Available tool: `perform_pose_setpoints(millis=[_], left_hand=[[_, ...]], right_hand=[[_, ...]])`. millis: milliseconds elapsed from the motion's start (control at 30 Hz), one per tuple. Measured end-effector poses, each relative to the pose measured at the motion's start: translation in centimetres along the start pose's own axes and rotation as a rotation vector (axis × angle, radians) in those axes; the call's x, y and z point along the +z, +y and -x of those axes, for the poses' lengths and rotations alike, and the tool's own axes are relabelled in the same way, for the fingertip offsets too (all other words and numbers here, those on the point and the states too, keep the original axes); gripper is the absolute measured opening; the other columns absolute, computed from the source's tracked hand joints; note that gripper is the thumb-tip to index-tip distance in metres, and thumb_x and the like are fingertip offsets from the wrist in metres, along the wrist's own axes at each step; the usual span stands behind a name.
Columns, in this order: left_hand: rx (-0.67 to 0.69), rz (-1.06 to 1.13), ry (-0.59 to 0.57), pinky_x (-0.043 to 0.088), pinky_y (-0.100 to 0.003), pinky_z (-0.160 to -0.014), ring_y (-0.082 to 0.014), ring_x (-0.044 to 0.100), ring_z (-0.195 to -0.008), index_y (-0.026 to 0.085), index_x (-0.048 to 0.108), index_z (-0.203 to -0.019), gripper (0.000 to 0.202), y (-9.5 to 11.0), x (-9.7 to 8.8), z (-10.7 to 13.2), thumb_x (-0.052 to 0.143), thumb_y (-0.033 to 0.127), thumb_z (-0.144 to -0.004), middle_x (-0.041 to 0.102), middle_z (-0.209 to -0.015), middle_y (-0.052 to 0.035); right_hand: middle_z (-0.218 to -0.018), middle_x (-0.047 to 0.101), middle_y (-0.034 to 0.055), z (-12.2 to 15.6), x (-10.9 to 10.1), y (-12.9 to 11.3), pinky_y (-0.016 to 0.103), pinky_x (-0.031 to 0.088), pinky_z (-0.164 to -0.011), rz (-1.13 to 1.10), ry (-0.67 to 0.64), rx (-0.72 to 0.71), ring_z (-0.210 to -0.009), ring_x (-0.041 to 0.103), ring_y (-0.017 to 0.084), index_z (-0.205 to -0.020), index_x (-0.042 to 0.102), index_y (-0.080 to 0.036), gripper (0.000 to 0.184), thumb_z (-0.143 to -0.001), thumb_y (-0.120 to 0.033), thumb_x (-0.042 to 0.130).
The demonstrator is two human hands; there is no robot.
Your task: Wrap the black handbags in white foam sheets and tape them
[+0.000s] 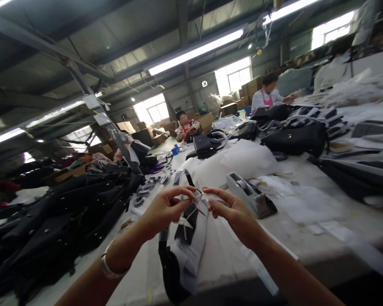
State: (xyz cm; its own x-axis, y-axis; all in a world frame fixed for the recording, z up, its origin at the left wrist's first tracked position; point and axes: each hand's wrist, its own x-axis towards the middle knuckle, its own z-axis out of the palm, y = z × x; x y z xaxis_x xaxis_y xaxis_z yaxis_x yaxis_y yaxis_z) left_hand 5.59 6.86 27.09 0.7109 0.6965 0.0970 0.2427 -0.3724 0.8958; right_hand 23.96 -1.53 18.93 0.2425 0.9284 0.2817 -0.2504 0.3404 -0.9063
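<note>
In front of me, a thin white string (pixel 191 213) with a small tag hangs between my hands. My left hand (pixel 170 206) pinches the string between thumb and fingertips. My right hand (pixel 231 208) is close beside it, its bent fingers at the string's other side; blur hides the exact grip. Below them lies a black bag (pixel 171 274), partly covered with white wrapping, its strap rising toward my hands. A grey tape dispenser (pixel 250 197) stands just beyond my right hand.
Black bags (pixel 83 212) are heaped on the left. More finished bags (pixel 295 138) and white sheets (pixel 298 199) lie on the right of the white table (pixel 223 272). Several co-workers, including a person in a pink apron (pixel 266 95), sit farther back. A slanting post (pixel 115 131) rises at left.
</note>
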Motion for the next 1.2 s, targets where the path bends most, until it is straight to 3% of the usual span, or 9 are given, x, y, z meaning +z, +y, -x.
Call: perform_pose_setpoints(millis=[200, 433, 533, 667, 867, 967, 1033, 1100, 1200], left_hand=[[-0.062, 0.136, -0.004, 0.033, -0.017, -0.048, -0.0031, 0.04, -0.051, 0.018, 0.072, -0.104, 0.032, 0.1, 0.6, -0.4, 0.072, 0.043, -0.084, 0.061, -0.08, -0.0007], [-0.11, 0.301, -0.011, 0.03, -0.015, -0.048, -0.002, 0.035, -0.051, 0.017, 0.073, -0.104, 0.03, 1.1, 1.3, -0.7, 0.073, 0.039, -0.085, 0.051, -0.068, 0.0032], [-0.116, 0.373, 0.003, 0.031, -0.014, -0.046, -0.0004, 0.03, -0.05, 0.016, 0.073, -0.102, 0.028, 1.3, 1.4, -0.8, 0.075, 0.036, -0.083, 0.055, -0.076, 0.0013], [-0.125, 0.377, 0.008, 0.03, -0.013, -0.045, -0.0021, 0.025, -0.048, 0.015, 0.073, -0.104, 0.03, 1.1, 1.3, -0.8, 0.074, 0.036, -0.083, 0.04, -0.059, 0.007], [-0.099, 0.198, 0.058, 0.026, -0.016, -0.043, -0.0029, 0.03, -0.045, 0.018, 0.073, -0.105, 0.029, -0.3, 0.8, -0.8, 0.072, 0.039, -0.084, 0.041, -0.056, 0.0071], [-0.086, 0.115, 0.033, 0.026, -0.017, -0.044, -0.0027, 0.033, -0.048, 0.022, 0.072, -0.104, 0.027, -0.9, 0.8, -0.6, 0.07, 0.041, -0.086, 0.058, -0.072, 0.0023], [-0.039, 0.015, -0.017, 0.031, -0.018, -0.048, -0.0022, 0.038, -0.053, 0.021, 0.073, -0.094, 0.023, -1.0, 0.8, -0.4, 0.072, 0.042, -0.084, 0.067, -0.105, -0.0041], [0.03, -0.147, -0.082, 0.036, -0.02, -0.053, -0.0018, 0.041, -0.056, 0.02, 0.073, -0.083, 0.022, -1.0, 0.9, -0.2, 0.075, 0.041, -0.081, 0.059, -0.133, -0.006], [0.125, -0.442, -0.096, 0.042, -0.023, -0.058, -0.0021, 0.044, -0.055, 0.026, 0.076, -0.088, 0.015, -1.2, 1.2, 0.1, 0.077, 0.039, -0.079, 0.054, -0.143, -0.0021]], right_hand=[[-0.131, 0.065, 0.008, 0.0, 0.1, 3.6, 0.039, 0.05, -0.098, 0.05, -0.118, -0.096, -0.119, 0.061, 0.026, -0.123, 0.068, -0.024, 0.041, -0.09, -0.049, 0.066], [-0.158, 0.038, 0.0036, 1.7, -0.2, 5.8, 0.05, 0.023, -0.121, 0.098, -0.399, -0.158, -0.147, 0.031, 0.028, -0.152, 0.035, -0.039, 0.086, -0.079, -0.045, 0.08], [-0.152, 0.046, 0.006, 1.9, 0.2, 5.7, 0.049, 0.028, -0.119, 0.082, -0.413, -0.111, -0.142, 0.04, 0.027, -0.153, 0.034, -0.036, 0.087, -0.08, -0.038, 0.081], [-0.11, 0.073, 0.0083, 1.4, 0.2, 5.7, 0.043, 0.055, -0.093, 0.048, -0.282, -0.045, -0.099, 0.07, 0.024, -0.137, 0.058, -0.023, 0.052, -0.089, -0.043, 0.068], [-0.099, 0.075, 0.0059, 1.2, -2.0, 4.2, 0.035, 0.056, -0.081, 0.295, -0.202, -0.09, -0.093, 0.07, 0.025, -0.112, 0.074, -0.02, 0.034, -0.094, -0.045, 0.06], [-0.103, 0.075, 0.0044, 1.4, -2.7, 3.1, 0.033, 0.053, -0.084, 0.397, -0.191, -0.105, -0.096, 0.069, 0.024, -0.108, 0.075, -0.022, 0.029, -0.095, -0.042, 0.059], [-0.106, 0.075, 0.0034, 1.4, -2.8, 2.6, 0.032, 0.052, -0.086, 0.449, -0.139, -0.114, -0.097, 0.069, 0.023, -0.109, 0.075, -0.023, 0.026, -0.095, -0.039, 0.06], [-0.106, 0.075, 0.0029, 1.4, -2.8, 2.4, 0.031, 0.051, -0.087, 0.473, -0.073, -0.115, -0.097, 0.069, 0.022, -0.11, 0.075, -0.024, 0.025, -0.094, -0.038, 0.061], [-0.104, 0.076, 0.0024, 1.5, -2.5, 2.2, 0.03, 0.052, -0.085, 0.463, -0.023, -0.092, -0.094, 0.069, 0.021, -0.108, 0.075, -0.024, 0.024, -0.092, -0.036, 0.062]])
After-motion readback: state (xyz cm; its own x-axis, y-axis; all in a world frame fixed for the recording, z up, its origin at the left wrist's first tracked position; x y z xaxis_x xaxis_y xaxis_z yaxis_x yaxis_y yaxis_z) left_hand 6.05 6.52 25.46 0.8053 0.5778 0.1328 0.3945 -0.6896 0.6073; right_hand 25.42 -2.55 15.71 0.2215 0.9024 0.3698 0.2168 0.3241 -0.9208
